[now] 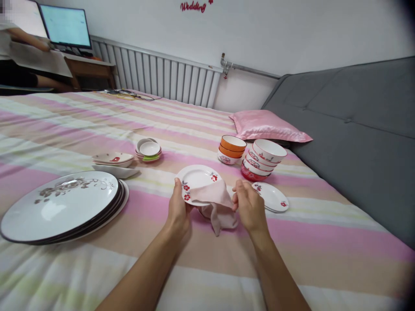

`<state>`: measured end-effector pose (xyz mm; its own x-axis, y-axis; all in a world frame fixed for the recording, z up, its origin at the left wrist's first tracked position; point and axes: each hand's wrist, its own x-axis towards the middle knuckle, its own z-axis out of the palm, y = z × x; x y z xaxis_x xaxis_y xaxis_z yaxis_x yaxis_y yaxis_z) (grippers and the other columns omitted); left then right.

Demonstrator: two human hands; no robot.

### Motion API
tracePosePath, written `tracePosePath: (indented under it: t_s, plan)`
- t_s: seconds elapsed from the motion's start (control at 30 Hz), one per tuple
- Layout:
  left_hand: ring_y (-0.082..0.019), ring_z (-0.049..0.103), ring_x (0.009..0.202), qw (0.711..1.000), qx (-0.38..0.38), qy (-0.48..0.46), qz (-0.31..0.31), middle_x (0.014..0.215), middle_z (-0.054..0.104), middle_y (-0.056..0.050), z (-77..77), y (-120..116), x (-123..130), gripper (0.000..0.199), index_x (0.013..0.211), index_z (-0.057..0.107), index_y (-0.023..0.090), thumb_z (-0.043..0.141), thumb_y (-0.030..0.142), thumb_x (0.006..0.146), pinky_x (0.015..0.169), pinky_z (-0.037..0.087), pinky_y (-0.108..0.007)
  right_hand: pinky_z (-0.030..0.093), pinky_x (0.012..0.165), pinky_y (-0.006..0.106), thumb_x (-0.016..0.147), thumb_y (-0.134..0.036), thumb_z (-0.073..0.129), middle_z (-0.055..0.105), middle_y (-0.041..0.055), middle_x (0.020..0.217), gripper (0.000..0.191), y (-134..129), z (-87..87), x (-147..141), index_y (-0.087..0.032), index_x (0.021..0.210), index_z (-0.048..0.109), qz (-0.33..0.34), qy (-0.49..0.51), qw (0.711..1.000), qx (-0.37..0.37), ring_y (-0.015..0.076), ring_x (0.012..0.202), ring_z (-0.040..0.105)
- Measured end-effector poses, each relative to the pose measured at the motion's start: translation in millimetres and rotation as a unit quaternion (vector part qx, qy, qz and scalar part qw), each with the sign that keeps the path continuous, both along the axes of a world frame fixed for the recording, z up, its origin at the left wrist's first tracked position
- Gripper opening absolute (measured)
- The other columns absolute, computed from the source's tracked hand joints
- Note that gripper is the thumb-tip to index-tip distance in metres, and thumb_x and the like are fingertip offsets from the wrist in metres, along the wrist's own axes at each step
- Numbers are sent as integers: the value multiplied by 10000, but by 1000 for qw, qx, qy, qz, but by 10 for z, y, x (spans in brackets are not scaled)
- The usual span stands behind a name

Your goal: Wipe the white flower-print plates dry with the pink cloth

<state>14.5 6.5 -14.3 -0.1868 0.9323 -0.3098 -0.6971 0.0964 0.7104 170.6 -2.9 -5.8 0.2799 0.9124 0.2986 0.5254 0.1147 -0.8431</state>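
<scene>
This looks like a bedroom in a home: a wide bed (207, 276) covered in pastel stripes, a pink pillow (269, 125) by the grey padded headboard (353, 108) on the right, a radiator (155, 75) and red "Wedding" lettering (193, 6) along the far wall, and a desk (90, 65) with monitors (65, 26) at far left.

Bed (201, 285) had a striped sheet (74, 268) on it and was kinda loaded: big plates (71, 203) piled left, boat-shaped dishes (112, 160) and little round dishes (149, 149) past those, orange-topped bowls (232, 144), red-and-white bowls (265, 157), small floral plates (271, 198), plus a pink pillow (267, 124) and some cables (125, 93) way back.
</scene>
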Motion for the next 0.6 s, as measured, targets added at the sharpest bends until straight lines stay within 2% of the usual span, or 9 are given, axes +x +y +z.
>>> tracePosePath:
  t_s: [0.07,0.17,0.23,0.33,0.4,0.5,0.6]
  plan:
    - [-178,656,752,1000,15,5,-1,906,701,-78,5,-10,14,405,1048,627,135,427,441,875,634,507,-256,366,463,262,830,-592,380,563,-15,512,398,4,-23,9,-231,730,516,37,-20,998,-53,160,444,517]
    - [-190,654,800,998,59,24,-19,912,703,-82,-8,-33,47,434,1053,631,134,457,475,850,706,498,-268,372,419,253,807,-610,412,583,-20,513,404,-6,-82,-76,-223,776,525,125,45,983,-129,148,400,507]
    - [-194,651,807,994,89,44,-39,909,702,-83,-28,-54,75,450,1062,627,135,504,492,818,724,491,-272,437,478,259,788,-589,472,650,9,645,395,-10,-125,-168,-205,844,546,153,112,975,-117,155,510,581]
    - [-191,646,792,988,112,71,-80,900,700,-79,-48,-92,117,433,1077,616,146,585,454,775,714,485,-273,498,631,284,757,-525,564,676,52,906,418,3,-166,-273,-184,999,542,128,221,965,-59,184,768,639]
    - [-188,641,781,982,118,93,-116,887,699,-83,-49,-116,136,392,1047,627,135,623,398,756,713,478,-271,505,659,303,754,-493,583,670,66,947,444,25,-179,-290,-172,1056,530,107,276,953,-60,196,800,640]
    - [-192,631,792,971,123,119,-166,878,694,-92,-46,-139,140,325,984,648,116,659,316,729,737,467,-274,504,686,325,747,-463,594,667,83,956,442,71,-203,-244,-156,1060,538,84,293,950,-64,210,816,637]
    - [-201,622,798,962,124,137,-199,861,687,-84,-57,-141,122,300,971,653,122,661,280,716,728,463,-282,493,722,338,761,-459,569,662,84,972,420,121,-248,-172,-158,1053,539,71,259,962,-42,218,853,626]
